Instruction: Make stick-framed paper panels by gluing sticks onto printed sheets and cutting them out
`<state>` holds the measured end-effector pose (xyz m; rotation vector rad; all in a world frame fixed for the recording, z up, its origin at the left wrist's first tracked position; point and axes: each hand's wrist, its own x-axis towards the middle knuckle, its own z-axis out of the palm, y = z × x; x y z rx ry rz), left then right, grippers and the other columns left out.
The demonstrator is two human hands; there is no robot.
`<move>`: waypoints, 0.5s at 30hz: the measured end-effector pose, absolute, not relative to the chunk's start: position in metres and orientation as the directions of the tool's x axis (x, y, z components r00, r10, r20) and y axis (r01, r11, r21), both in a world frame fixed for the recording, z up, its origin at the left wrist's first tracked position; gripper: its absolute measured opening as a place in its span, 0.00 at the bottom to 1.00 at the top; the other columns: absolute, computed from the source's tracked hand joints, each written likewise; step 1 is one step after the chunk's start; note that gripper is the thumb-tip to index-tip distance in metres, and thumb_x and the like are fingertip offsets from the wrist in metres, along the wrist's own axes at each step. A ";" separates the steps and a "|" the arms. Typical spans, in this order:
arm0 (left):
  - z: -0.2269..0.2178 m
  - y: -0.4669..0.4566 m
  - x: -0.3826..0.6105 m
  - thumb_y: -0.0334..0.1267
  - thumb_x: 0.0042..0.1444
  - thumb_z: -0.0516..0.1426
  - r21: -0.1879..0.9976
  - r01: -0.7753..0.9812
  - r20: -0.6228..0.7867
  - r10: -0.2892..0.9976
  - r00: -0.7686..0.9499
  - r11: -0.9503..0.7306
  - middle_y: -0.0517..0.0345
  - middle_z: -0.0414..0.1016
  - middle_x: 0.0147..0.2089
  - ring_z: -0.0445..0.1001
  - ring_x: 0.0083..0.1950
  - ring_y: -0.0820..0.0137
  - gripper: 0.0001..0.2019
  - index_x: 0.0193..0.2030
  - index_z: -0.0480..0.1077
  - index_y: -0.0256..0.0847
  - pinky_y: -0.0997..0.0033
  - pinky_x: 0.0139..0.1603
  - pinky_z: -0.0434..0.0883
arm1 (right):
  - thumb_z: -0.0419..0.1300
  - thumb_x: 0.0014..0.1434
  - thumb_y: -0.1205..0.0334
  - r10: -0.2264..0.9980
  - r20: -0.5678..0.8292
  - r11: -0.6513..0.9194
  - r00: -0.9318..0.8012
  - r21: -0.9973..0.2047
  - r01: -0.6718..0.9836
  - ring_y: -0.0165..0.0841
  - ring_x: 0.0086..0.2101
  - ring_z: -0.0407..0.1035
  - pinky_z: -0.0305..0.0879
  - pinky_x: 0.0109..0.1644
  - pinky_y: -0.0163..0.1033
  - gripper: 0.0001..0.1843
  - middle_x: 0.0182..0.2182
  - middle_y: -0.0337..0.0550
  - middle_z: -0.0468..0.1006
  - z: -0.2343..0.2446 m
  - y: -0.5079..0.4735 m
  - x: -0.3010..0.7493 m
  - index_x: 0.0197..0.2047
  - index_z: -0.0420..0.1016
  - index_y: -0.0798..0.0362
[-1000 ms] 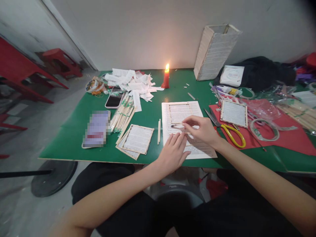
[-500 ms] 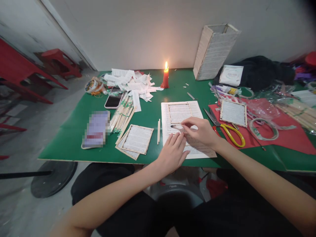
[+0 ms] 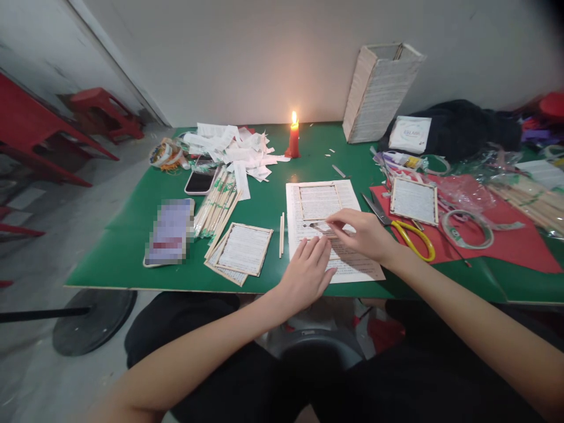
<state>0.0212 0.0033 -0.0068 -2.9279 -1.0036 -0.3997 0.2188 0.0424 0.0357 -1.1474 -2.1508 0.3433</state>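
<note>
The right hand (image 3: 359, 233) pinches what seems a thin dark-tipped wooden stick (image 3: 318, 225), while the left hand (image 3: 305, 277) lies flat, steadying a printed white paper sheet (image 3: 355, 267).

On the green counter (image 3: 110, 258) stood a red candle (image 3: 293, 141), and it was burning. Near it lay a heap of white paper strips (image 3: 231, 147) and a phone (image 3: 200, 182). To the right, yellow-handled scissors (image 3: 414, 238) lay on a red sheet (image 3: 506, 247), and red stools (image 3: 103, 111) stood on the floor (image 3: 53, 264).
</note>
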 end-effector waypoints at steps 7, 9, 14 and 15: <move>-0.007 0.004 0.021 0.45 0.73 0.40 0.077 0.609 0.253 0.606 0.754 -0.790 0.36 0.66 0.67 0.64 0.68 0.52 0.27 0.67 0.59 0.26 0.49 0.68 0.60 | 0.53 0.63 0.69 0.799 0.438 0.595 -0.411 -0.479 0.646 0.39 0.36 0.76 0.72 0.41 0.44 0.11 0.36 0.47 0.82 0.037 0.040 0.227 0.41 0.76 0.50; -0.007 0.004 0.021 0.45 0.73 0.41 0.070 0.608 0.257 0.603 0.755 -0.791 0.36 0.66 0.67 0.64 0.68 0.52 0.26 0.67 0.59 0.26 0.50 0.68 0.60 | 0.53 0.63 0.70 0.801 0.437 0.591 -0.409 -0.467 0.658 0.39 0.37 0.76 0.73 0.41 0.44 0.11 0.37 0.47 0.82 0.040 0.038 0.230 0.41 0.76 0.50; -0.007 0.004 0.021 0.45 0.73 0.41 0.073 0.604 0.252 0.601 0.758 -0.793 0.36 0.65 0.68 0.64 0.68 0.51 0.27 0.67 0.59 0.25 0.50 0.68 0.60 | 0.52 0.63 0.71 0.784 0.426 0.615 -0.452 -0.438 0.656 0.40 0.38 0.77 0.74 0.41 0.44 0.12 0.38 0.48 0.82 0.040 0.035 0.235 0.42 0.77 0.51; -0.007 0.004 0.021 0.46 0.73 0.41 0.077 0.603 0.251 0.601 0.759 -0.794 0.35 0.65 0.68 0.64 0.68 0.51 0.27 0.67 0.58 0.25 0.49 0.68 0.60 | 0.52 0.64 0.71 0.780 0.421 0.622 -0.464 -0.435 0.651 0.40 0.38 0.77 0.74 0.42 0.45 0.12 0.38 0.48 0.82 0.039 0.035 0.235 0.42 0.77 0.51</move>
